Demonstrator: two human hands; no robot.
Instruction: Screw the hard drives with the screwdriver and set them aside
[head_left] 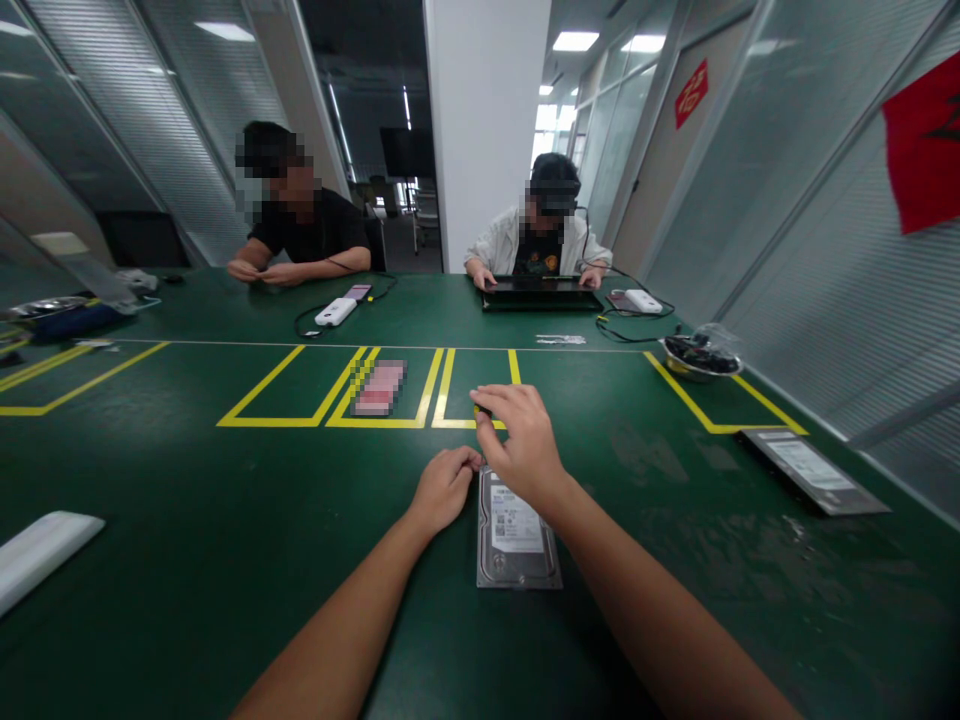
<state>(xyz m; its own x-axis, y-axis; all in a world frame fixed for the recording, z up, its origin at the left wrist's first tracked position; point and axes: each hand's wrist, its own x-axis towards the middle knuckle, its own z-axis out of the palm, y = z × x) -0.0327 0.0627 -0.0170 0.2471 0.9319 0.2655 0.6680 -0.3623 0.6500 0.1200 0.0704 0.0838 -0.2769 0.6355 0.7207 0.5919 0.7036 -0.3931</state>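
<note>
The drive (517, 530) lies flat on the green table (300, 600), label side up, between the two forearms. The left hand (444, 490) is at its far left corner, with thumb and forefinger drawn together; whether they grip anything cannot be told. The right hand (521, 440) is above the far end, fingers curled and thumb opposed, closed around a small dark-and-yellow piece (482, 410) (mostly hidden by the hand).

Yellow tape (390, 423) marks open-topped frames beyond the hands. A blurred pink item (380, 388) lies within one frame. To the right, a second drive (814, 470) rests near a metal bowl (701, 358) of dark parts. A white object (45, 550) is at the left edge.

Across the table sit two persons: one in black (315, 225), forearms on the surface; one in a light jacket (510, 240), both hands on a black panel (541, 293).
</note>
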